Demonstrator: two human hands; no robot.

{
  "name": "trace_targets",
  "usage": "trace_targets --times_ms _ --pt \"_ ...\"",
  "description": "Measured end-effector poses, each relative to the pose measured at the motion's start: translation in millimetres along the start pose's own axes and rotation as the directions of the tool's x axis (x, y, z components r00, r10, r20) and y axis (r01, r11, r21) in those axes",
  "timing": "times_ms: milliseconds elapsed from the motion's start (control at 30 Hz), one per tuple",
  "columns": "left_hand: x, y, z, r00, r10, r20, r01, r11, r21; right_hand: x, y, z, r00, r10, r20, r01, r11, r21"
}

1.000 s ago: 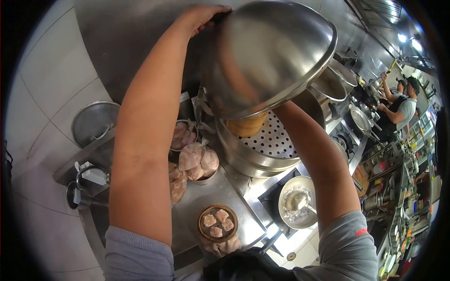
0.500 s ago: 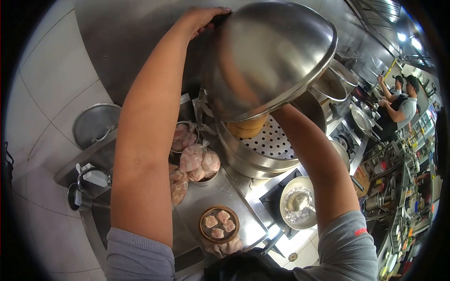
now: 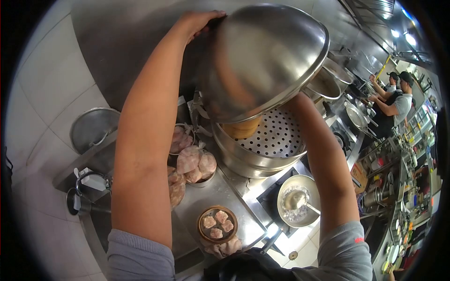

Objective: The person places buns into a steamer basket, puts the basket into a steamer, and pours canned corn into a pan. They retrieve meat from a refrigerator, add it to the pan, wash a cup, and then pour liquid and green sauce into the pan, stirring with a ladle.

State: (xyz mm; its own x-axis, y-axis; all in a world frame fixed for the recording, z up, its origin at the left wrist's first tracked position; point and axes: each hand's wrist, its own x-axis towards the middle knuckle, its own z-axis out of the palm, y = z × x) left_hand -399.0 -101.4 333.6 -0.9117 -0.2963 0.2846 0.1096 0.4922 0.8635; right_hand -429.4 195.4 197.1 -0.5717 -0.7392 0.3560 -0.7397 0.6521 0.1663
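A large domed steel lid [image 3: 272, 51] is tilted up over a steamer pot [image 3: 267, 164]. My left hand [image 3: 204, 23] is closed at the lid's upper left side, its fingers partly hidden behind the metal. Beneath the raised lid reaches my right arm; the right hand is hidden by the rim, so its fingers do not show. Inside the pot, a perforated steel tray [image 3: 276, 133] carries a bamboo steamer basket [image 3: 242, 129], partly covered by the lid. Nearer to me, an open bamboo basket [image 3: 199, 228] holds several dumplings [image 3: 221, 216].
Bagged pale food [image 3: 196, 164] sits in containers left of the pot. A pan [image 3: 296, 210] with liquid and a ladle [image 3: 295, 199] stands on the burner at right. Two people [image 3: 398, 103] work farther off. A round steel lid [image 3: 91, 131] leans at left.
My right arm has shifted right and deeper under the lid, and more of the perforated tray shows. The lid sits slightly farther left in view; my left hand keeps its place on it.
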Motion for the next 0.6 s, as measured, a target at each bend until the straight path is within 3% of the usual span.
trace_targets --times_ms 33,100,133,167,200,233,300,333,400,467,600 --pt "-1.6 4.2 2.1 1.0 -0.001 0.004 0.001 1.0 0.0 -19.3 3.3 -14.5 1.0 0.0 -0.031 0.0 1.0 0.003" --pt "-8.8 14.0 12.1 1.0 -0.022 -0.009 0.023 0.987 0.16 -76.7 2.6 -55.7 0.97 0.235 0.057 -0.241 0.932 0.272" --pt "-8.3 15.0 22.0 1.0 -0.028 0.0 0.028 0.987 0.158 -103.9 -29.7 -101.9 0.857 0.507 0.094 -0.505 0.79 0.347" --pt "-4.6 15.8 34.8 0.991 0.136 -0.011 -0.134 0.984 0.118 -136.5 -31.7 -101.3 0.832 0.53 -0.165 -0.482 0.837 0.259" --pt "-6.1 15.3 51.0 0.957 0.289 -0.024 -0.286 0.955 0.078 -160.1 -51.3 -118.7 0.787 0.58 -0.212 -0.516 0.806 0.289" --pt "-19.9 27.7 65.5 0.96 0.281 -0.009 -0.28 0.957 0.074 -181.6 -66.4 -128.5 0.771 0.587 -0.246 -0.509 0.801 0.315" --pt "-55.4 67.2 90.2 0.999 -0.042 0.014 0.036 0.956 0.291 -220.8 -90.0 -136.8 0.784 0.545 -0.297 -0.431 0.822 0.372" --pt "-59.2 70.8 107.7 0.999 -0.046 0.024 0.037 0.954 0.298 -235.3 -100.9 -134.7 0.769 0.579 -0.27 -0.449 0.79 0.418" --pt "-69.2 73.4 142.6 0.994 0.107 0.037 -0.11 0.844 0.525 -266.5 -111.9 -131.6 0.802 0.578 -0.155 -0.452 0.755 0.476" --pt "-76.1 69.0 174.9 0.99 0.12 0.076 -0.142 0.798 0.586 -297.0 -115.1 -124.8 0.818 0.568 -0.092 -0.46 0.74 0.49" --pt "-83.9 57.4 201.1 0.97 0.198 0.139 -0.237 0.668 0.705 -355.1 -111.4 -116.1 0.747 0.665 0.012 -0.548 0.604 0.579"
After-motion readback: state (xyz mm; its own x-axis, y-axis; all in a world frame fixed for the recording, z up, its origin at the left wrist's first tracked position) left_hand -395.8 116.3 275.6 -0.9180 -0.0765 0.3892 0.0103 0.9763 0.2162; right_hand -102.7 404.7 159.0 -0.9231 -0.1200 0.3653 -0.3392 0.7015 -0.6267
